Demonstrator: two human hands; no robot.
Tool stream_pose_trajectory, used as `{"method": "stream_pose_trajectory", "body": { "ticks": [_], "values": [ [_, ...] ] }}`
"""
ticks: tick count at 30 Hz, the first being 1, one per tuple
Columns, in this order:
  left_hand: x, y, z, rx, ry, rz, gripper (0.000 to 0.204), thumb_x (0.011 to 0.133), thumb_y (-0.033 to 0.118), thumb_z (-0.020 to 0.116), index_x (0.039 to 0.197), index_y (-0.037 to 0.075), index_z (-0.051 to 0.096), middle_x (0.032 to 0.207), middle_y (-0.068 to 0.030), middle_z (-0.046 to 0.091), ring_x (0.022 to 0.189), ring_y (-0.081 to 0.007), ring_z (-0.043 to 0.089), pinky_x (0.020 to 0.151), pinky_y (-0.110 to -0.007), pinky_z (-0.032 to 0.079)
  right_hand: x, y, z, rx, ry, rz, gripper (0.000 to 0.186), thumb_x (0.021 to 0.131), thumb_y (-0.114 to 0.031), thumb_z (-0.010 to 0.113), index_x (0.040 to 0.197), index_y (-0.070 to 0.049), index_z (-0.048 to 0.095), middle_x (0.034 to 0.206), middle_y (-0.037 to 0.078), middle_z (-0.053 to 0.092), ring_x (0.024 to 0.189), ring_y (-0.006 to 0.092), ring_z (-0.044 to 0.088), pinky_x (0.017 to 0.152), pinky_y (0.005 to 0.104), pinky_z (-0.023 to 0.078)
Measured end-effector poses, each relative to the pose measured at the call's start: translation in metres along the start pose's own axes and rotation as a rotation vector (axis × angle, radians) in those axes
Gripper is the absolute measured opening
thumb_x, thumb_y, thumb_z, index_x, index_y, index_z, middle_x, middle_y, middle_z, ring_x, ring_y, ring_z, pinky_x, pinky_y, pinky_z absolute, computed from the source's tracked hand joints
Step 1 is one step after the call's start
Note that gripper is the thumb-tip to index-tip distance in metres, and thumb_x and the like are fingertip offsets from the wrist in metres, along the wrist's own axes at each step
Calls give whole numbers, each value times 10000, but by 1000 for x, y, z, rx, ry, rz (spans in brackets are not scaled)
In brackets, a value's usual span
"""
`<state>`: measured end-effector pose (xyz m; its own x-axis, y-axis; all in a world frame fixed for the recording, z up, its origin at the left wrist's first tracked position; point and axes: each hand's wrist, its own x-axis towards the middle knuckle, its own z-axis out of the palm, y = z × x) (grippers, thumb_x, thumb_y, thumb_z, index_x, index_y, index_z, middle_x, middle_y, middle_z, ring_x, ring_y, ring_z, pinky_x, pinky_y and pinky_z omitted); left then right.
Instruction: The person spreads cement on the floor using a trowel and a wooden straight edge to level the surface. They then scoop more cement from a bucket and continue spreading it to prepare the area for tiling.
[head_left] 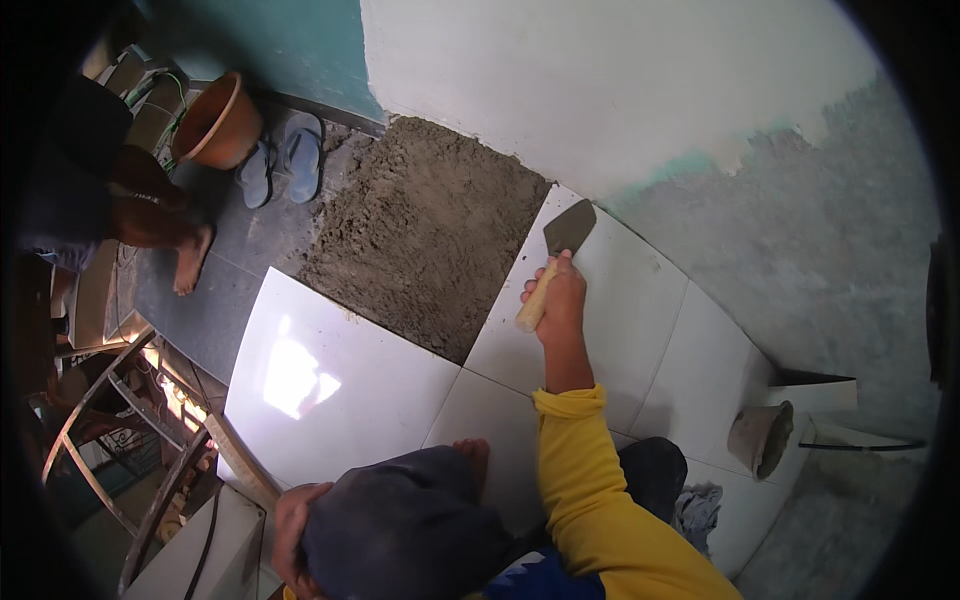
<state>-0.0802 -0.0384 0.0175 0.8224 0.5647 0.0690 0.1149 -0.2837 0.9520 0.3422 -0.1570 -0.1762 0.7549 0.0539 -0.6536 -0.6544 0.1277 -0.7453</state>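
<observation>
My right hand (555, 295), below a yellow sleeve, holds a trowel (570, 222) by its wooden handle, fingers closed round it. The blade is over a white floor tile (620, 280) beside a square bed of rough wet mortar (425, 220). Another white tile (340, 350) with a bright glare borders the mortar below and to the left. My left hand (298, 530) is at the lower edge, curled against my dark-clad left knee (390, 520), its fingertips partly hidden.
Another person's bare foot (192, 255) is at the left, near blue flip-flops (302, 160) and an orange bucket (210, 125). A grey container (760, 440) and crumpled cloth (700, 515) lie right. Walls rise behind; a metal frame (115, 430) stands lower left.
</observation>
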Motion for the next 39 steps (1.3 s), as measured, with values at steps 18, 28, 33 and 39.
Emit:
{"method": "stream_pose_trajectory", "body": {
  "ticks": [18,28,33,39],
  "values": [
    [8,8,11,-12,3,22,779,1081,656,403,1618,93,398,1422,-311,582,1288,-434,584,1120,-578,443,-70,51,0,-217,-190,78,455,1141,-452,484,1239,-10,531,835,59,551,558,164,556,478,334,482],
    [8,11,10,13,-16,22,792,1076,671,398,1616,92,398,1428,-310,576,1294,-433,583,1121,-579,444,12,0,49,-142,-226,-9,402,1145,-405,480,1241,-18,530,897,65,540,662,180,567,560,366,518],
    [7,11,6,15,-23,10,801,1070,672,405,1616,87,398,1430,-314,575,1302,-436,580,1135,-581,433,18,-2,57,-81,-247,13,366,1141,-394,469,1150,-29,501,914,88,542,631,198,573,525,377,514],
    [0,9,5,21,-14,0,794,1070,652,434,1622,83,381,1439,-320,564,1307,-429,581,1141,-573,432,10,2,59,15,-211,68,373,1151,-406,452,1143,-36,495,912,96,543,633,212,585,520,395,528]
  ]
}}
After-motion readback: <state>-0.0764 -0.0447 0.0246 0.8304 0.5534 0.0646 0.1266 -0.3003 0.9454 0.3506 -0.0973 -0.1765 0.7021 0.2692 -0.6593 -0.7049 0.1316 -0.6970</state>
